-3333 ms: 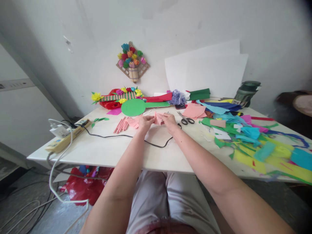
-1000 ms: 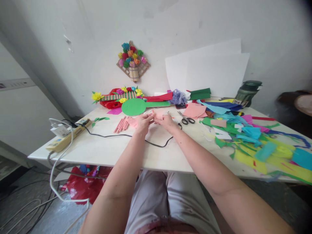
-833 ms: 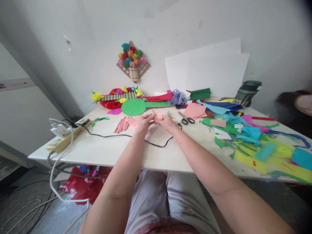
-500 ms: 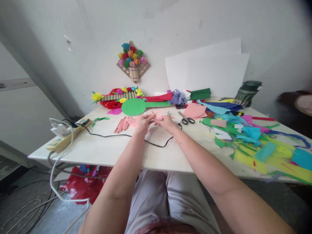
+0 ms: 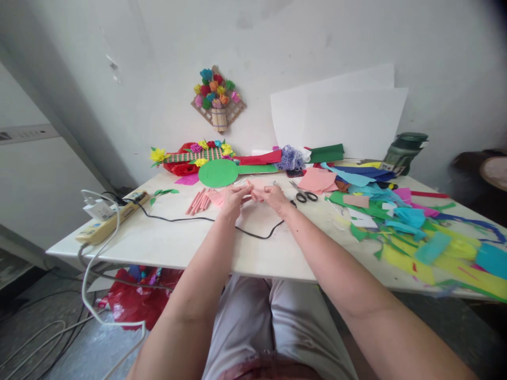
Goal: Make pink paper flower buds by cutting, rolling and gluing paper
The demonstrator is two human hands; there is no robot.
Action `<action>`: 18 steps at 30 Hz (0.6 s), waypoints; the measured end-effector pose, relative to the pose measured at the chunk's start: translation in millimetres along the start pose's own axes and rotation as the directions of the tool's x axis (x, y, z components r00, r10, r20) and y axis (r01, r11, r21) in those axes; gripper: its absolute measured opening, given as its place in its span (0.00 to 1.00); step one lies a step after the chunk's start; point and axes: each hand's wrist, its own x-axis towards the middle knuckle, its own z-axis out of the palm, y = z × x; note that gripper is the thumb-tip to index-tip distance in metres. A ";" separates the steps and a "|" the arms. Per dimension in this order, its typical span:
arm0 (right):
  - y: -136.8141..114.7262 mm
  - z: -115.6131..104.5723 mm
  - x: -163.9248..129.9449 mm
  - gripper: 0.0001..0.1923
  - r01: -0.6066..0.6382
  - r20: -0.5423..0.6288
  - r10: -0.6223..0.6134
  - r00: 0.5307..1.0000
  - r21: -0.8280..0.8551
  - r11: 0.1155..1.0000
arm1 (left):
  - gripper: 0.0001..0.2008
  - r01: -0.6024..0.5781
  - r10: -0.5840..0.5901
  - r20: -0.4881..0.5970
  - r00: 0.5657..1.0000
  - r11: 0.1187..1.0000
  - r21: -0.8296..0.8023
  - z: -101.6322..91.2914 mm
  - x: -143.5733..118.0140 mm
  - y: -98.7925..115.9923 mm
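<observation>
Cables first: far left of my fingers a power strip (image 5: 106, 224) lies at the table (image 5: 166, 245) edge with a white plug and cord in it, and a black cord (image 5: 222, 224) runs from it toward my wrists. Just left of my left hand (image 5: 233, 199) I see a bundle of pink paper rolls (image 5: 197, 202) and a loose pink sheet. My left hand's fingers are curled and pinched on a small pink paper piece (image 5: 255, 186), held just above the tabletop. My right hand (image 5: 274, 196) meets it, fingertips closed on the same piece from the other side. Beyond my fingers lies a green paper disc (image 5: 217, 173). Just right of my right hand are black scissors (image 5: 304, 196), then a heap of coloured paper scraps (image 5: 400, 221). Far right at the back stands a dark green jar (image 5: 404, 152), lid on; I can't tell its contents.
</observation>
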 end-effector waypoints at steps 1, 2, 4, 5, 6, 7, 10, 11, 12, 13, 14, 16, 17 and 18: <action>1.1 1.1 0.2 0.18 0.000 -0.003 0.000 1.000 -0.018 1.000 | 0.14 0.001 -0.001 -0.004 1.000 1.000 0.008 0.4 -0.4 0.1; 2.1 2.1 0.5 0.17 -0.001 -0.011 0.001 1.000 -0.038 0.999 | 0.14 0.000 0.000 -0.005 1.000 1.000 0.015 0.9 -0.8 0.2; 3.4 3.3 0.8 0.17 -0.006 -0.025 0.005 1.000 -0.064 0.998 | 0.14 -0.006 0.006 0.006 1.000 1.000 0.026 1.6 -1.4 0.3; 3.9 3.5 0.9 0.17 -0.007 -0.029 0.005 1.000 -0.069 0.998 | 0.14 -0.009 0.008 0.017 1.000 1.000 0.028 1.9 -1.5 0.3; 4.3 3.5 1.1 0.17 -0.004 -0.029 0.002 1.000 -0.072 0.997 | 0.14 -0.009 0.008 0.027 1.000 1.000 0.026 1.9 -1.4 0.3; 4.8 3.4 1.3 0.18 0.000 -0.027 -0.002 1.000 -0.075 0.997 | 0.14 -0.006 0.005 0.032 0.999 1.000 0.023 1.8 -1.2 0.4; 7.0 3.0 2.2 0.19 0.015 -0.010 -0.016 1.000 -0.086 0.996 | 0.15 0.006 -0.006 -0.004 1.000 1.000 0.003 0.9 -0.4 0.9; 7.8 3.1 2.6 0.19 0.020 0.001 -0.020 1.000 -0.085 0.996 | 0.16 0.004 -0.005 -0.019 1.000 1.000 -0.004 0.7 -0.3 1.2; 8.6 3.4 3.1 0.18 0.025 0.012 -0.024 1.000 -0.081 0.996 | 0.15 -0.001 0.001 -0.029 1.000 1.000 -0.008 0.6 -0.3 1.6; 9.2 3.6 3.4 0.18 0.027 0.023 -0.026 0.999 -0.075 0.997 | 0.15 -0.011 0.011 -0.031 0.999 1.000 -0.008 0.6 -0.4 2.0; 9.5 3.9 3.7 0.17 0.027 0.032 -0.025 0.999 -0.065 0.998 | 0.14 -0.023 0.023 -0.026 0.999 1.000 -0.005 0.7 -0.5 2.4; 9.3 4.2 3.9 0.16 0.020 0.044 -0.019 0.999 -0.038 0.999 | 0.13 -0.043 0.043 -0.009 0.999 0.999 0.006 0.8 -0.5 2.6; 8.8 4.1 3.8 0.15 0.016 0.049 -0.015 0.999 -0.023 1.000 | 0.13 -0.050 0.050 -0.005 0.999 0.999 0.009 0.6 -0.3 2.5; 8.0 3.7 3.5 0.15 0.012 0.058 -0.011 0.998 -0.009 1.000 | 0.13 -0.054 0.054 -0.006 0.999 0.999 0.006 0.2 0.1 2.1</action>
